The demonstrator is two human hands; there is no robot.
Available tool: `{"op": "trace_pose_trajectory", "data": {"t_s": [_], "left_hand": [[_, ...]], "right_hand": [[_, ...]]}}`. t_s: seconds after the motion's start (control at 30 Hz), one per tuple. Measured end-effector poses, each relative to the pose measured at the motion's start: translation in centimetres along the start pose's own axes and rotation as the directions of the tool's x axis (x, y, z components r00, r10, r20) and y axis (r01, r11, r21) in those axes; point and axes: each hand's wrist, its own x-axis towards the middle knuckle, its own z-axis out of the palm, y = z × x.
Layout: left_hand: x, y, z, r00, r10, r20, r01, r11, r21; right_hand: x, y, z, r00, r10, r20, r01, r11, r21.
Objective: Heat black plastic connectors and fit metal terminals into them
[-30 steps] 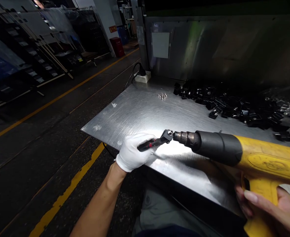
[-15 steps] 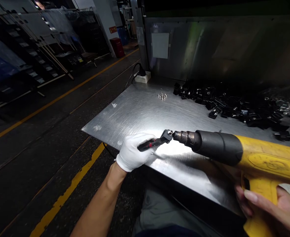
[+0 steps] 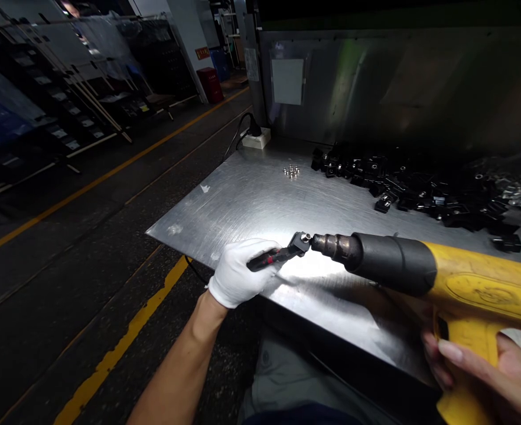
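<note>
Right hand (image 3: 515, 375): wrapped around the handle of the yellow heat gun (image 3: 486, 289), whose rear the frame cuts off
Left hand (image 3: 240, 274): white-gloved, clamped on a dark tool (image 3: 267, 260), mostly hidden by the fist
Black piece (image 3: 296, 245): at the tool's tip, above the counter (image 3: 238, 206), by the nozzle (image 3: 331, 247); contact unclear
Dark heap (image 3: 438, 198): farther right, single parts hard to separate
</note>
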Motion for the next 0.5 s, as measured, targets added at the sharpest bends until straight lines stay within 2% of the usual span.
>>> {"op": "trace_pose_trajectory", "data": {"t_s": [0.2,0.5], "left_hand": [[-0.04,0.06,-0.04,1.000,-0.008,0.001,0.008,1.000,0.003],[0.18,0.20,0.01,1.000,0.000,0.009,0.000,1.000,-0.017]], "right_hand": [[-0.03,0.04,0.19,1.000,0.004,-0.019,-0.003,1.000,0.023],[-0.10,-0.16,0.17,1.000,0.000,0.012,0.000,1.000,0.015]]}}
